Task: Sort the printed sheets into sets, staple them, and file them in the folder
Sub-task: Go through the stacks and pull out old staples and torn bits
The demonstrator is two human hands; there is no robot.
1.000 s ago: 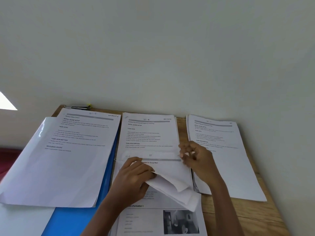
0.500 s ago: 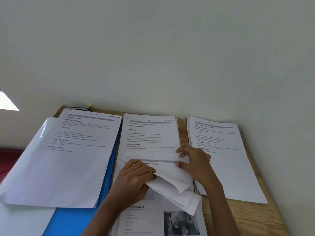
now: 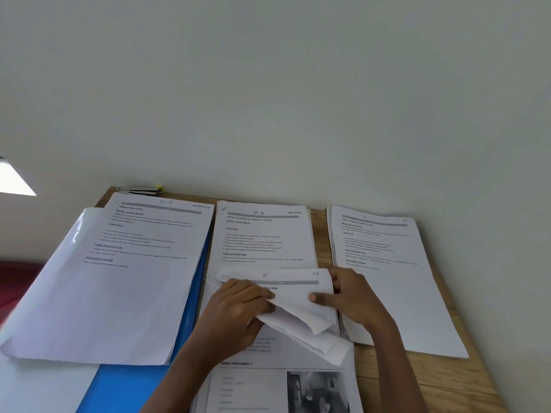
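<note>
- Head view: a thin bundle of white printed sheets (image 3: 298,308) sits between both hands, its lower pages folded back, lying over the middle white paper pile (image 3: 262,234).
- The left hand (image 3: 235,314) curls its fingers round the folded pages. The right hand (image 3: 354,296) pinches the bundle's right edge, thumb on top.
- The paper looks light, limp and easily creased, so it is probably best held along an edge, with both hands supporting it.
- Left of the fingers, a white paper stack (image 3: 119,278) rests on a glossy blue folder (image 3: 131,383); right of them lies another white stack (image 3: 393,278).
- Beyond the fingertips, a black stapler (image 3: 140,191) lies on the wooden desk (image 3: 447,383).
</note>
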